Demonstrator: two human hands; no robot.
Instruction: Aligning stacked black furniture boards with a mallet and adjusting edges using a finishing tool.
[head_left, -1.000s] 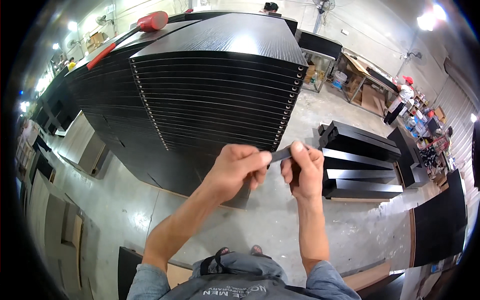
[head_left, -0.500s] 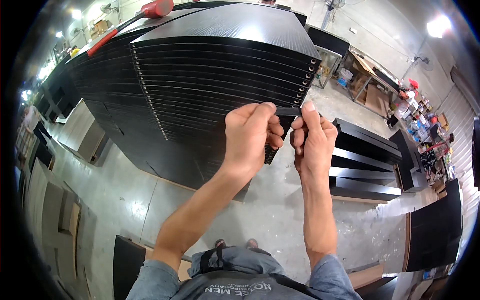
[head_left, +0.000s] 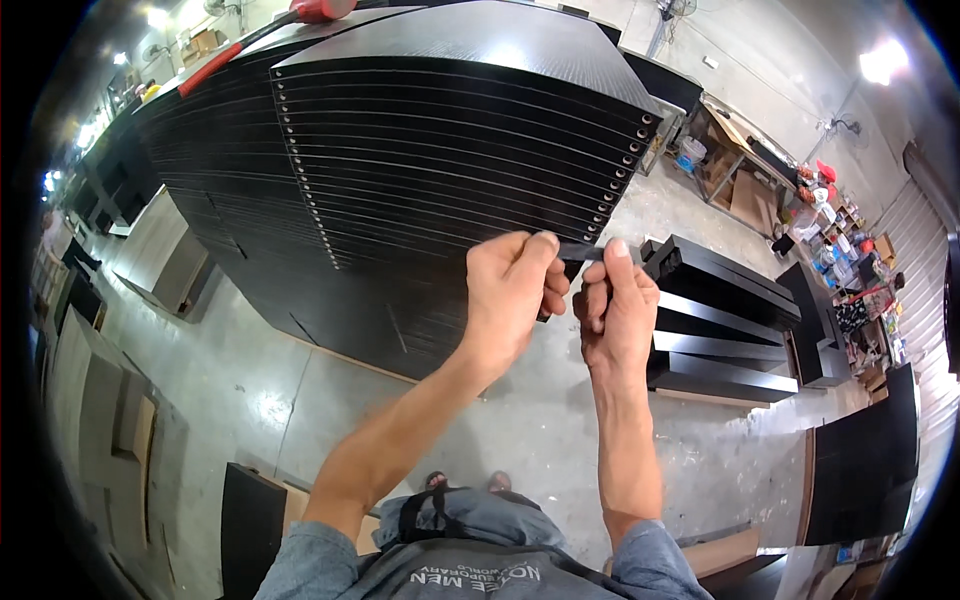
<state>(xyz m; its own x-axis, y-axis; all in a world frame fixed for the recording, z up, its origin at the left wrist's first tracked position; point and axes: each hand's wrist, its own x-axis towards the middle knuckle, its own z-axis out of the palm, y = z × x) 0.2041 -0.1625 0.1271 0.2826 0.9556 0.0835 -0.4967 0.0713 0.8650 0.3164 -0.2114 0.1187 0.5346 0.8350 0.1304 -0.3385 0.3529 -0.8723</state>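
While both of your hands are raised in front of the tall stack of black panels (head_left: pixel 440 150), a short dark strip (head_left: pixel 578 252) is stretched between your fingertips. Your left hand (head_left: pixel 512 290) pinches one end of it between thumb and forefinger, the other fingers curled in beneath. Your right hand (head_left: pixel 615 310) pinches the other end, its forefinger tip pressed onto the strip from above and the rest of the fingers folded toward the palm. The two hands sit just beside each other, knuckles nearly touching, with the strip bridging the small gap at the top. Whether the strip carries on below your left fingers is hard to tell; a dark bit shows there.

Just beyond your fingertips runs the drilled edge of the panel stack, each board showing a small hole near its corner. A red-handled tool (head_left: pixel 260 35) lies on top of the stack, well away from your fingers. Past your right hand, a lower pile of long black boards (head_left: pixel 720 320) rests on the concrete floor (head_left: pixel 250 400). Below your wrists, the toes of your feet show on the floor.
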